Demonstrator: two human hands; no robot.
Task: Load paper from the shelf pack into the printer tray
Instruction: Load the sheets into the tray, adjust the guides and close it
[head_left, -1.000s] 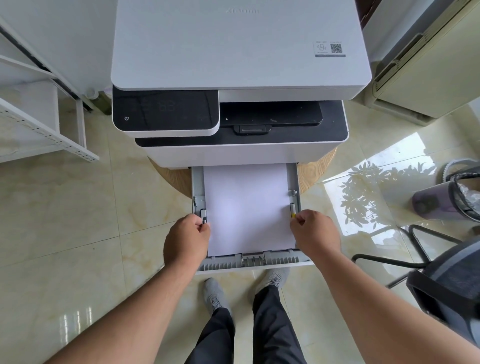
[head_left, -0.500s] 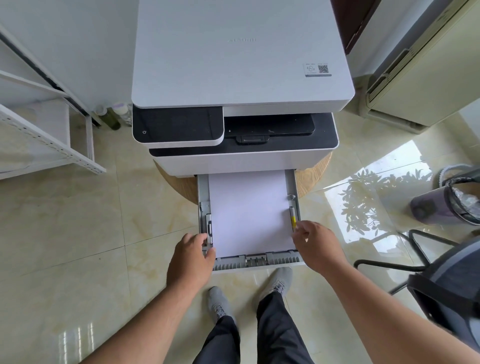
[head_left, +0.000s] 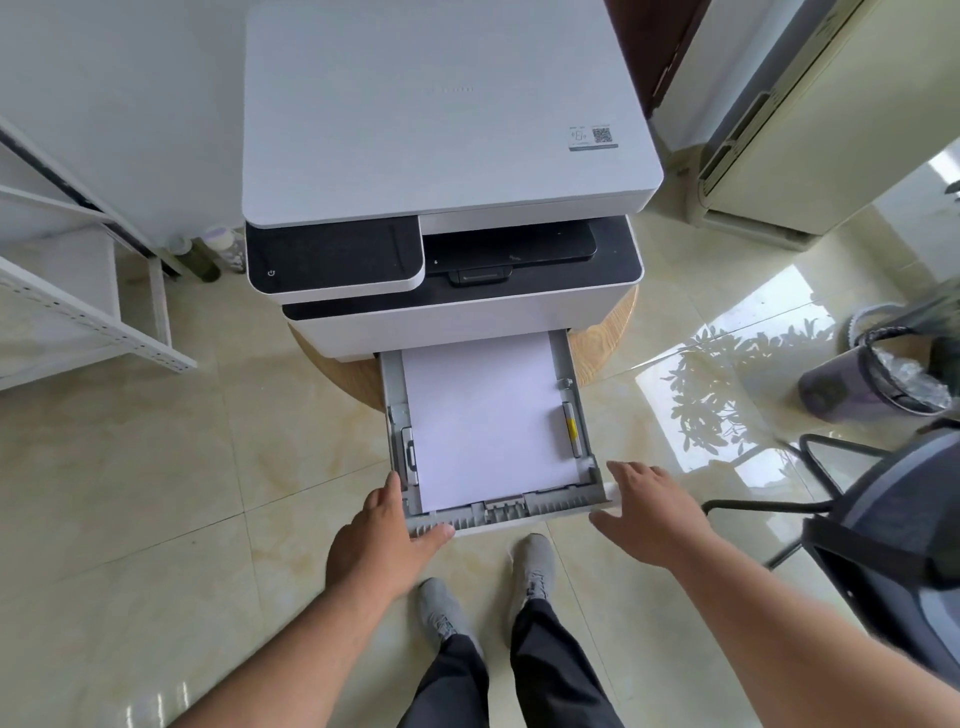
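Tiled floor (head_left: 156, 467) below; white paper (head_left: 483, 426) lies flat in the grey tray (head_left: 550, 506), left grip (head_left: 384, 540) and right grip (head_left: 654, 514) both released

White paper (head_left: 488, 426) flat in pulled-out tray (head_left: 519, 512)

Paper (head_left: 483, 421) in pulled-out tray (head_left: 550, 506), left grip (head_left: 379, 545) on front corner, right grip (head_left: 649, 514) beside

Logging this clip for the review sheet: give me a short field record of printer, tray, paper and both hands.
printer: white, on a round wooden stand
tray: pulled out at the front
paper: white stack flat in the tray
left hand: on the tray's front-left corner, thumb along its front lip
right hand: open, by the front-right corner; contact unclear
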